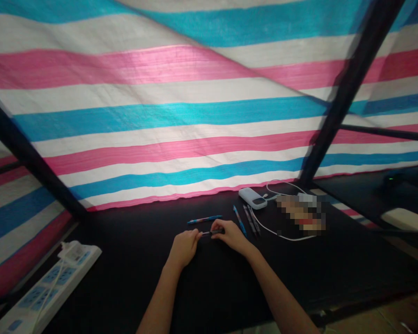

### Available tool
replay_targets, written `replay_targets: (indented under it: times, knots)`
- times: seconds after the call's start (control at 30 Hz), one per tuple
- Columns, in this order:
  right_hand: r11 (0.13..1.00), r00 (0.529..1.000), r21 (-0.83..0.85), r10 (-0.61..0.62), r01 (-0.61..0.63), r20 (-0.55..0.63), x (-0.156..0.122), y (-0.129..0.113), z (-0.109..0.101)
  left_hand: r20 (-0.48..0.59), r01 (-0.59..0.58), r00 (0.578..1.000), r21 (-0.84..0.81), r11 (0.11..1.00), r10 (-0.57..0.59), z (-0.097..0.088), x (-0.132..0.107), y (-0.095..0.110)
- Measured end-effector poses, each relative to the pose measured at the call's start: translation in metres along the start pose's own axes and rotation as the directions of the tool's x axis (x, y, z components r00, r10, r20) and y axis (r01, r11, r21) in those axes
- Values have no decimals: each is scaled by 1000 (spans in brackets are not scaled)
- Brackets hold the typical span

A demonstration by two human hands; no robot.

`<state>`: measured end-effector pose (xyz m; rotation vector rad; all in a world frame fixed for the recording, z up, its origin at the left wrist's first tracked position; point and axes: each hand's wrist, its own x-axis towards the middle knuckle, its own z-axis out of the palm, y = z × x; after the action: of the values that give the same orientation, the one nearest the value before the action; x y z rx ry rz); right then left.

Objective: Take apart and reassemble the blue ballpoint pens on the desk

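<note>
My left hand [184,247] and my right hand [231,235] meet over a black table [209,283]. Both have their fingers closed on a dark pen [211,232] held level between them, the left hand pinching its left end and the right hand gripping its right end. Just beyond the hands lies a blue pen [205,219]. To the right of my right hand lie another blue pen [240,221] and two dark pens [251,219] side by side.
A white power bank [252,198] with a white cable [285,235] sits at the back right. A white power strip [43,290] with a plugged adapter lies at the left. Striped pink, blue and white tarpaulin [181,116] hangs behind, crossed by dark poles [348,88].
</note>
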<state>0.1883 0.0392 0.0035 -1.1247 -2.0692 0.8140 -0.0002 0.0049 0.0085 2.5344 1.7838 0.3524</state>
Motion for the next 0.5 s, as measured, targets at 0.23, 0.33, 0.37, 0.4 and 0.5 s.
replay_targets:
  times: [0.23, 0.33, 0.37, 0.4, 0.5]
  knots:
    - [999, 998, 9, -33, 33, -62, 0, -3, 0, -4, 15, 1000, 3, 1000, -15, -2, 0, -1]
    - [1000, 999, 5, -9, 9, -48, 1, -1, -1, 2, 13, 1000, 4, 1000, -13, -4, -1, 0]
    - [1000, 1000, 9, 4, -4, -18, 1, 0, -1, 3, 13, 1000, 3, 1000, -13, -4, -1, 0]
    - [1000, 1000, 17, 15, -15, 9, 1, 1, 0, 3, 12, 1000, 3, 1000, -12, -4, -1, 1]
    - [999, 1000, 34, 13, -13, -4, 1, 2, 1, 7, 18, 1000, -2, 1000, -18, -4, -2, 1]
